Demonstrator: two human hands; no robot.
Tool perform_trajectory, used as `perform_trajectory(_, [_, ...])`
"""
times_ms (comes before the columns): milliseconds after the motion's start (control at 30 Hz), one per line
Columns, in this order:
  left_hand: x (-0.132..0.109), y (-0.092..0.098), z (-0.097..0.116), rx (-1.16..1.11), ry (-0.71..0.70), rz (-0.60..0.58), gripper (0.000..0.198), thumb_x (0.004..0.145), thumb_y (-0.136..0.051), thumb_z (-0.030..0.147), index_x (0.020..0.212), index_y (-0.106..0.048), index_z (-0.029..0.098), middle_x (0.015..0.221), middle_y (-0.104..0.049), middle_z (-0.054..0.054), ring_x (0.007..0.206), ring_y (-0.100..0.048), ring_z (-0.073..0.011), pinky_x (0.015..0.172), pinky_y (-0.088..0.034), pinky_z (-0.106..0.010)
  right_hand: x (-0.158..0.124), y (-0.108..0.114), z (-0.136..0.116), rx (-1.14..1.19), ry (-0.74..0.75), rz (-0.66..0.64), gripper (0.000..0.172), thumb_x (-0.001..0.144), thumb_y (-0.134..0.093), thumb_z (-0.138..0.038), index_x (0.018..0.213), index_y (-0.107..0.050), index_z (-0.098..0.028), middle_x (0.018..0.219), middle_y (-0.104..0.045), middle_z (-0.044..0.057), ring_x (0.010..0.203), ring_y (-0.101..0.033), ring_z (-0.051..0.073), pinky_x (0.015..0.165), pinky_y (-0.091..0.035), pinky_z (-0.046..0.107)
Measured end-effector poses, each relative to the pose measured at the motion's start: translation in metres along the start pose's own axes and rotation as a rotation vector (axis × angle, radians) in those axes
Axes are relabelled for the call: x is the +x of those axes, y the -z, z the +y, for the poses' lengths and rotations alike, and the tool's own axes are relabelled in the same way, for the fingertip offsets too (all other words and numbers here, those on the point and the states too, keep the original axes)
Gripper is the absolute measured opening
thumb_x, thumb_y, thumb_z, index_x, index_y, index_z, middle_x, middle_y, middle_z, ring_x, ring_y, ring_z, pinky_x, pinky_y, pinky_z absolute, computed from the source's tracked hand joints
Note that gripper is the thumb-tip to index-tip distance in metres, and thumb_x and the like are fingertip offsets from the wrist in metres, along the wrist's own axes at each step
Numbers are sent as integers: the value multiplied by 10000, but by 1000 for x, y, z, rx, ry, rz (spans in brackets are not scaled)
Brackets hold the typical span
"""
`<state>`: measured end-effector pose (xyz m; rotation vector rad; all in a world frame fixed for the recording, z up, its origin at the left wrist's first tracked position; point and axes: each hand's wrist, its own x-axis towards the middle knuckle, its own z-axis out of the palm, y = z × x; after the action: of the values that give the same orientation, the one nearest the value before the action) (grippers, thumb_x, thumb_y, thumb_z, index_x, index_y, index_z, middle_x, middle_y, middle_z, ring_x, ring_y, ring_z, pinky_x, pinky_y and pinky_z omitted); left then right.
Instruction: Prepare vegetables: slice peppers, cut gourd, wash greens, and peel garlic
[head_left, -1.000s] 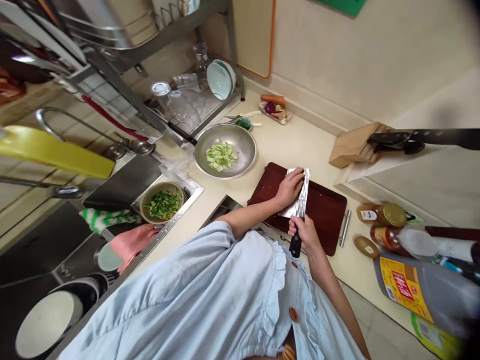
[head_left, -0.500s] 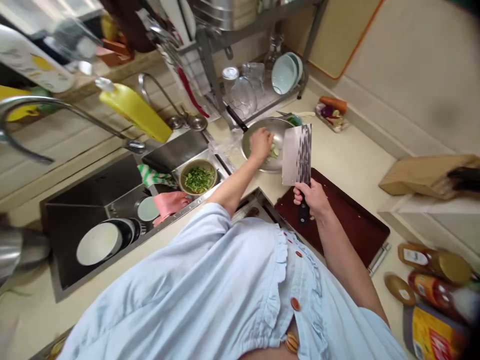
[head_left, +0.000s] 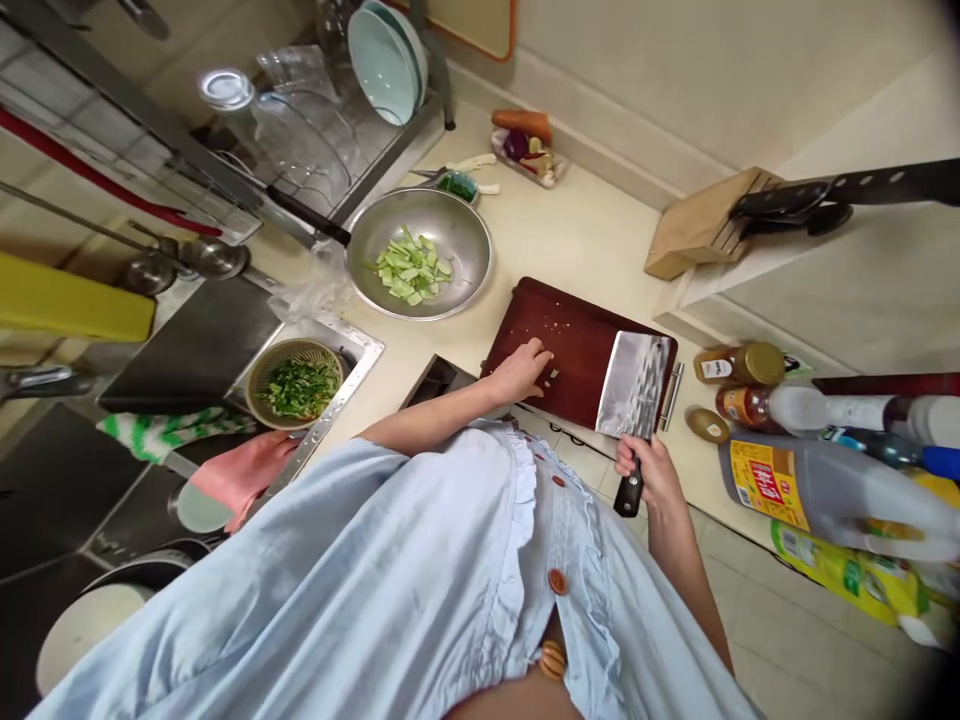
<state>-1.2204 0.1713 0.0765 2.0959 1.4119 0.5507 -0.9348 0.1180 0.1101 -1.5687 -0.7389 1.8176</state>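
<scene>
The right hand was clenched around the dark handle of a cleaver, fingers wrapped tight, at the near edge of the counter. The broad patterned blade lay over the right end of the dark red cutting board, its flat face turned up towards the camera. The left hand rested on the near left part of the same board, fingers bent down with the tips touching the wood beside a few small pale scraps; whether they pinched any of them could not be told. The two hands were apart, with a bare stretch of board between them. Beyond the board, to the left, stood a metal pan holding chopped pale green pieces, its black handle pointing towards the dish rack. Nearer and further left, a round colander of chopped dark greens sat in the corner of the sink. A wooden knife block lay behind the board on the right, and sauce bottles and a large jug crowded the counter just right of the cleaver.
</scene>
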Motion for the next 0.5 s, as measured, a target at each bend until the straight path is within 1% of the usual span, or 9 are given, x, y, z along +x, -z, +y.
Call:
perform_trajectory(67, [3, -6, -2, 12, 32, 15, 709, 616, -833, 138, 1251, -518, 136, 1231, -484, -152, 1055, -568, -279, 876, -526, -403, -10, 9, 19, 5, -57, -3, 393, 681, -760, -325, 719, -384, -219, 529, -455, -82, 411, -344, 38, 383, -295, 168])
perform_trajectory(133, [8, -8, -4, -8, 53, 35, 709, 630, -823, 128, 1258, -495, 137, 1259, -457, -163, 1043, -575, -270, 857, -537, -393, -16, 10, 34, 15, -88, -23, 390, 694, -751, -347, 714, -383, -218, 536, -454, -82, 415, -345, 38, 390, -298, 171])
perform_trajectory(200, [15, -11, -5, -11, 65, 38, 611, 674, -792, 134, 1220, -517, 142, 1237, -468, -150, 990, -594, -240, 838, -541, -370, -19, 5, 43, 26, -107, -48, 374, 707, -737, -356, 715, -390, -217, 547, -453, -82, 421, -347, 39, 396, -303, 173])
perform_trajectory(333, [24, -18, -4, 34, 82, 26, 288, 787, -680, 142, 1068, -617, 158, 1082, -538, -82, 879, -607, -174, 801, -529, -303, -10, -15, 50, 45, -148, -110, 364, 725, -714, -357, 706, -378, -217, 540, -433, -91, 420, -342, 38, 398, -306, 173])
perform_trajectory(400, [25, -21, -1, 26, 96, 58, 198, 810, -645, 132, 1005, -647, 164, 1020, -556, -64, 862, -605, -163, 797, -517, -282, -1, -26, 50, 43, -167, -160, 377, 716, -715, -363, 702, -367, -220, 526, -435, -92, 412, -338, 39, 391, -299, 172])
perform_trajectory(500, [22, -20, 5, -18, 89, 120, 127, 831, -601, 104, 922, -669, 161, 972, -576, -62, 874, -601, -163, 811, -504, -273, 11, -42, 43, 24, -179, -235, 389, 688, -728, -360, 701, -365, -222, 515, -454, -86, 401, -334, 39, 374, -283, 170])
